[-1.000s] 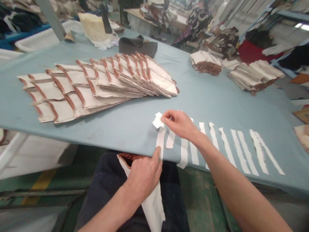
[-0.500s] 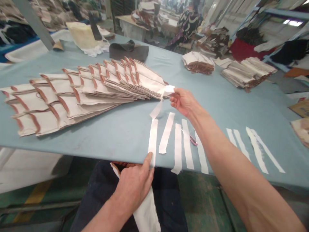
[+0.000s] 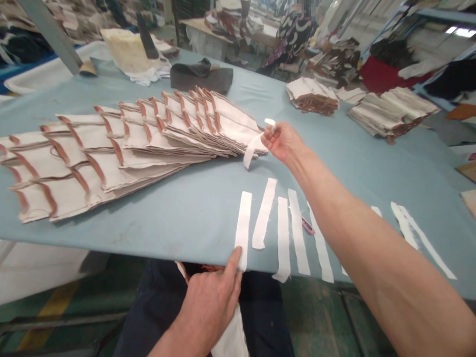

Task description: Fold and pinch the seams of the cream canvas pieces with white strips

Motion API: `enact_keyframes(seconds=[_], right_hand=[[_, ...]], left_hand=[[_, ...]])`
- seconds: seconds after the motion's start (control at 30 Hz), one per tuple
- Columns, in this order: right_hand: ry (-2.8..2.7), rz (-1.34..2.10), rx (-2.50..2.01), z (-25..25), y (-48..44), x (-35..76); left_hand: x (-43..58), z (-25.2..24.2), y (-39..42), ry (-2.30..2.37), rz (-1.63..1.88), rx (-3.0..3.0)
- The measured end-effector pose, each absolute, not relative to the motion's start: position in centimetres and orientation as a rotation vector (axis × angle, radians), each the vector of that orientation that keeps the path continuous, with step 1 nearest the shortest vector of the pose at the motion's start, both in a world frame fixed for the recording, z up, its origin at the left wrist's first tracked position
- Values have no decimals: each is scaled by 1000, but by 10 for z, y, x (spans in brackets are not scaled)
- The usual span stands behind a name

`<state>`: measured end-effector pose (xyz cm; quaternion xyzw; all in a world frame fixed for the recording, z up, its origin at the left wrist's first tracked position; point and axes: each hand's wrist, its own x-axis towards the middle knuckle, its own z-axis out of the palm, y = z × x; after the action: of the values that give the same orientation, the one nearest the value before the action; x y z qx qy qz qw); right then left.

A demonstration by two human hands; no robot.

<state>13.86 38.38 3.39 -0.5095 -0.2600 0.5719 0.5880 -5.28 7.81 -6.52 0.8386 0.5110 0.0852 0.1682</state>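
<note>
My left hand is at the near table edge, its thumb pressed on the lower end of a white strip lying flat there. Its other fingers curl below the edge and are partly hidden. Under that hand, on my lap, lies a white cloth piece with a brown inside at its opening. My right hand is raised over the table, closed on a thin, curling white strip that hangs left from the fingers. Several more white strips lie side by side to the right of the pressed one.
Overlapping cream cloth pieces with brown edges spread across the left of the blue-covered table. A pink-handled tool lies among the strips. Cloth stacks and a dark grey folded piece sit farther back. Another person is beyond.
My right hand has moved up and slightly right; the thin strip it holds has come away from the flat strip. My left thumb stays on the flat strip. The view has shifted slightly.
</note>
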Motion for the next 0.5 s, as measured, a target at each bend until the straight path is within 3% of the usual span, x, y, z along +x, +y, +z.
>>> enact_keyframes(seconds=[0.5], right_hand=[[-1026,1455,-1089,75,289,92]], left_hand=[[-63,-66,77,1314,610,1868]])
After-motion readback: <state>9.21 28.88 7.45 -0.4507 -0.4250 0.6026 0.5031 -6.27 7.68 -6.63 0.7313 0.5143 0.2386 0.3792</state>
